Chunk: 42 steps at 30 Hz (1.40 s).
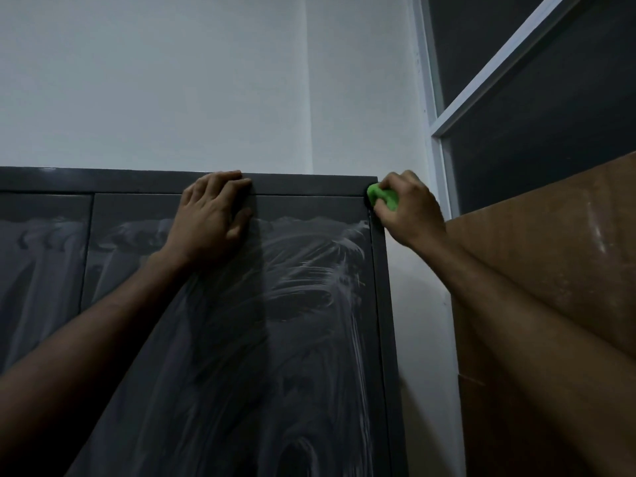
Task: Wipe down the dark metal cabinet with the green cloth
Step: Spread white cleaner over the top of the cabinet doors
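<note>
my left hand (210,215) flat on cabinet (309,304) top edge | right hand (407,204) pinching green cloth (382,197) at its top right corner | should press firmly along this edge

Just one head-worn wide-angle view, tilted upward and really close to the cabinet (309,339) front, catching its top edge and the wall (172,80) above.

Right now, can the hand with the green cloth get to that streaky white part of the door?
Probably yes. The right hand holds the green cloth at the cabinet's top right corner, and the white streaks lie just below and beside it, with nothing in between.
</note>
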Available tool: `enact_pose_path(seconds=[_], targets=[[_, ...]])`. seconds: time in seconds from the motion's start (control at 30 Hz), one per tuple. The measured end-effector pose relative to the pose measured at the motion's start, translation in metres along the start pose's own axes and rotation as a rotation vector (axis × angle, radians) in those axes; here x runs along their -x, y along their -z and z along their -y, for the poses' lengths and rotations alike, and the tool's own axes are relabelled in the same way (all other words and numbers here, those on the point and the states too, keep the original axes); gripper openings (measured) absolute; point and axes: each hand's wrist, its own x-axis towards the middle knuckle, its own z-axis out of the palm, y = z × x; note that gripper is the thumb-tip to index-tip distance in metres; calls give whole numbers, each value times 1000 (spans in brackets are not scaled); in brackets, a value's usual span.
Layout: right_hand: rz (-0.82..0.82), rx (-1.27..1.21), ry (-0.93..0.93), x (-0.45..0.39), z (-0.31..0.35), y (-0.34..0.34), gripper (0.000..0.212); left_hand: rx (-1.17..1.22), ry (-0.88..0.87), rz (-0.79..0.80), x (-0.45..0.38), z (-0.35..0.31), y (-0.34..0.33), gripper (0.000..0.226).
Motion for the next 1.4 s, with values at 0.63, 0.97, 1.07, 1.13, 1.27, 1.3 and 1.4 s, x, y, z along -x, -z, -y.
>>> enact_pose_path(seconds=[0.63, 0.97, 1.07, 1.13, 1.27, 1.3, 1.4], targets=[[115, 10, 106, 27, 3, 8, 25, 20, 15, 39, 2, -5, 7, 61], [167, 14, 205, 32, 15, 5, 26, -7, -25, 38, 1, 0, 7, 53], [156, -30, 239, 30, 36, -10, 25, -6, -26, 42, 2, 0, 7, 54], [248, -37, 354, 47, 41, -13, 24, -13, -31, 59, 1, 1, 9, 54], [232, 38, 314, 44, 28, -3, 27, -20, -26, 105, 0, 5, 16, 62], [177, 37, 265, 36, 28, -3, 28, -18, -27, 108, 0, 5, 18, 63], [108, -21, 244, 31, 45, -16, 26, -21, -39, 103, 2, 5, 19, 64]])
